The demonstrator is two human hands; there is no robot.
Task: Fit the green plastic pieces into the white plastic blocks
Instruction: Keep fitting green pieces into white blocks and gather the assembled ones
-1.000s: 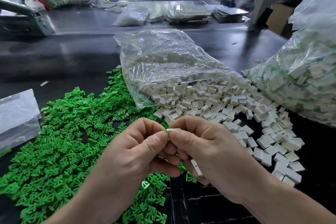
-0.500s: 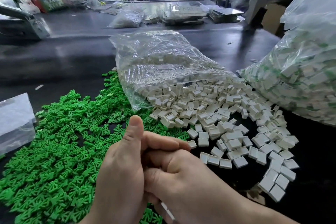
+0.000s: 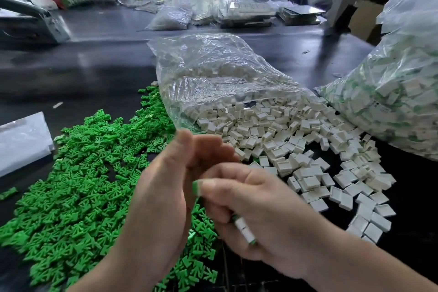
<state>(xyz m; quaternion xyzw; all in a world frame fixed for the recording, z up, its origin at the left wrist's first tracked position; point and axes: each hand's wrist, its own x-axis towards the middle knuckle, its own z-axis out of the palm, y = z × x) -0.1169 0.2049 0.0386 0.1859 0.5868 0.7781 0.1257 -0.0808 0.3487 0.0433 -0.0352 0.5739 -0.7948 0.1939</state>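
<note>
clear bag (image 3: 213, 66) — mid-table | black table (image 3: 94, 73) | cardboard box (image 3: 366, 19) — far right

Small forked green pieces (image 3: 78, 185) lie in a loose heap at the left. Square white blocks (image 3: 296, 140) spill from a clear bag (image 3: 213, 73), scattered to the right. The right hand (image 3: 256, 204) pinches one green piece (image 3: 195, 188) and holds one block (image 3: 244, 227), green at both ends.

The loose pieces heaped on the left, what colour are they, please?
The pieces are bright green, in the head view.
</note>
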